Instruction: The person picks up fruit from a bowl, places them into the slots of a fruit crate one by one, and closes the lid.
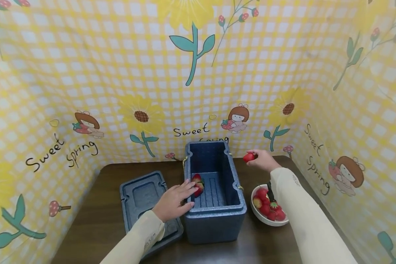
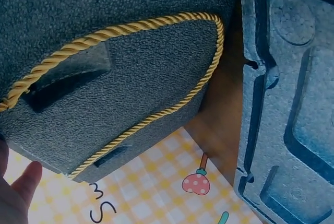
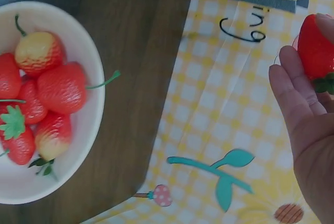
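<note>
In the head view, my right hand (image 1: 263, 160) pinches a red strawberry (image 1: 249, 157) between thumb and fingers, above the table to the right of the box. The right wrist view shows this strawberry (image 3: 315, 51) with its green leaves. My left hand (image 1: 175, 200) rests on the left rim of a dark blue-grey foam box (image 1: 214, 229), fingers extended over the edge. Inside the box, strawberries (image 1: 198, 189) lie along the left wall, partly hidden by those fingers. A white bowl (image 1: 255, 214) of several strawberries (image 3: 61, 88) stands right of the box, partly behind my right sleeve.
The box's lid (image 1: 142, 183) lies on the brown table (image 1: 95, 209) left of the box, partly under my left forearm. Yellow cord (image 2: 156, 24) runs along the box's side. A yellow-and-white checked cloth (image 1: 125, 73) hangs around the table's back and sides.
</note>
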The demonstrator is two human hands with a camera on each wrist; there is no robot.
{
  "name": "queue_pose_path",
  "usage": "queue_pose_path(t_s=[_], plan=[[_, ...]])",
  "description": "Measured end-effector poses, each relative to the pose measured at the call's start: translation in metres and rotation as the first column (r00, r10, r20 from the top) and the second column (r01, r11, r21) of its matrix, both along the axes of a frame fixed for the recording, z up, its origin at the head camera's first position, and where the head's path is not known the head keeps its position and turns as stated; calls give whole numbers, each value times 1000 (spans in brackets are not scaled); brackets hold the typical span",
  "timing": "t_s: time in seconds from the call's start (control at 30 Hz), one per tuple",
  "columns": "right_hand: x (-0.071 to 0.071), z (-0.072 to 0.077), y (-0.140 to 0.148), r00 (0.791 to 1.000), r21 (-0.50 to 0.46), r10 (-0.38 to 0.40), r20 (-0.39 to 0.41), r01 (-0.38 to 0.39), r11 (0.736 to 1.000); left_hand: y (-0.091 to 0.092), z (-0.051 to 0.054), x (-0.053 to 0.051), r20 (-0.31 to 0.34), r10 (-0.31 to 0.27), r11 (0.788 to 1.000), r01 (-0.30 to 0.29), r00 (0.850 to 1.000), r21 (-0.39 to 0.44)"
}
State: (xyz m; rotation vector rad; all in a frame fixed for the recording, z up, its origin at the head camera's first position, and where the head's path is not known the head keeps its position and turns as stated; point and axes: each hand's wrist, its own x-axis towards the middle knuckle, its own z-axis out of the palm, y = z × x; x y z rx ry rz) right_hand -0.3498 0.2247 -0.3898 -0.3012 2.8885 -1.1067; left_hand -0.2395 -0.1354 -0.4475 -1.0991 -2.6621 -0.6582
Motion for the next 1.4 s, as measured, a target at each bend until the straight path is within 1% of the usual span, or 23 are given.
queue_pose_path(t_s=[0.07,0.13,0.2,0.27,0.33,0.47,0.6,0.73,0.83,0.9,1.0,1.07,1.17,1.27,1.4], plan=[[-3,4,-6,1000,19,4,-4,-4,1000,1,-2,-1,-31,-5,1000,5,1000,-2],[-5,9,-13,1000,29,18,-15,-18,999,2,-2,-1,-44,-10,1000,10,999,-5],[-7,15,-20,999,19,35,-27,-34,999,2,0,-2,-40,-5,1000,5,999,-13],[-8,22,-29,998,-7,45,-34,-45,999,0,5,-2,-23,-3,1000,3,1000,-31],[-8,28,-37,998,-28,52,-37,-53,998,-2,11,-1,8,-2,998,2,1000,-63],[-5,36,-50,999,-48,37,-29,-38,998,-6,22,-2,53,-9,985,18,999,-174],[-6,37,-56,999,-67,24,-23,-25,997,-6,31,-5,61,-5,966,21,998,-258],[-10,36,-59,1000,-115,27,-11,-28,993,-6,37,-6,46,-13,952,27,999,-305],[-12,35,-59,1000,-131,24,-11,-25,991,-5,37,-5,41,-23,950,35,999,-309],[-13,35,-59,1000,-135,19,-14,-21,991,-5,38,-5,71,-23,952,44,997,-303],[-15,35,-63,1000,-157,6,7,-5,988,-6,40,-5,122,-13,956,48,992,-288],[-16,36,-65,1000,-180,-3,25,8,984,-7,42,-6,136,-15,957,53,991,-285],[-17,36,-69,999,-187,-21,43,29,982,-6,43,-7,125,-35,955,70,992,-287],[-17,35,-73,998,-180,-33,46,41,983,-3,42,-7,129,-56,955,91,990,-284],[-18,35,-81,999,-175,-25,26,29,984,-1,43,-8,110,-54,956,83,992,-280]])
